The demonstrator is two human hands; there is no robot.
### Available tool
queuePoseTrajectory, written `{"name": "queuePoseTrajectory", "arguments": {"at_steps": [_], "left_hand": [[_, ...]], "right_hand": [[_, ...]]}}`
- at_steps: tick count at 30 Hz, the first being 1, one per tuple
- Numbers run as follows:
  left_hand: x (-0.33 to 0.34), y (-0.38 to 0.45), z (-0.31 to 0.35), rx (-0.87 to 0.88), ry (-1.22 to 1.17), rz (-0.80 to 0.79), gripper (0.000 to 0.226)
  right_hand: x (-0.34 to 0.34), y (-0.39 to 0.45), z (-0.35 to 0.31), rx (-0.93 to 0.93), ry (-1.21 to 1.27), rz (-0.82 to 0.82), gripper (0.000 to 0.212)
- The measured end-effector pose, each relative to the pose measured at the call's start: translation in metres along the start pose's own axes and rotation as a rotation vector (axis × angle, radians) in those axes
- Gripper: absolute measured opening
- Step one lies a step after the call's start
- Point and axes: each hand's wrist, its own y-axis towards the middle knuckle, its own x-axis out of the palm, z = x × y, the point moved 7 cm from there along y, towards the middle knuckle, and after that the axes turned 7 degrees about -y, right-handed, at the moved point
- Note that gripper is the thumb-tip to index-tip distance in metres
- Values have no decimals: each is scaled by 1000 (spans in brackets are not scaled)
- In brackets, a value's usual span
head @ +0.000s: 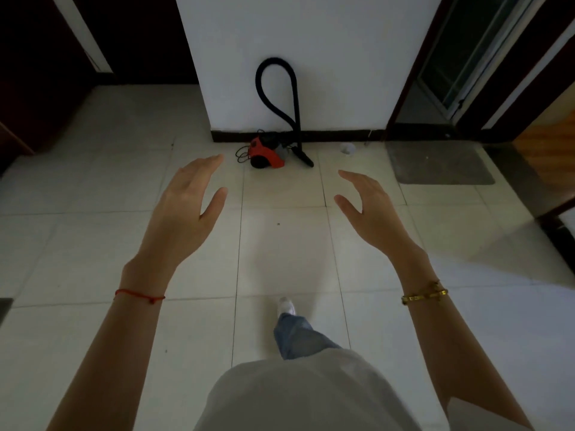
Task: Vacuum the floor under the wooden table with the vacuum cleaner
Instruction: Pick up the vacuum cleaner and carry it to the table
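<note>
Vacuum cleaner (268,154), small, red and black, sits on the pale tiled floor (124,188) against a white wall (311,57), nozzle resting to its right, black hose (278,85) looping upright. Left hand (186,200) and right hand (367,203) hover well short of it, fingers apart, holding nothing. A grey mat (441,163) lies farther right.

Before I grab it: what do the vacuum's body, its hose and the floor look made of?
Vacuum body: likely moulded plastic, smooth red shell with black parts. Hose: looks like flexible matte black plastic or rubber, holding a loop against the wall. Floor: pale glazed tile, grout lines and faint sheen.
</note>
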Motion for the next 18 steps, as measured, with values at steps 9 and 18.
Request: {"name": "queuePoseTrajectory", "arguments": {"at_steps": [9,18], "left_hand": [[14,222,-66,-7,4,23,50],[55,373,-150,-38,-4,27,50]], "right_hand": [[7,249,23,-31,9,7,48],[56,428,52,-39,29,-19,49]]}}
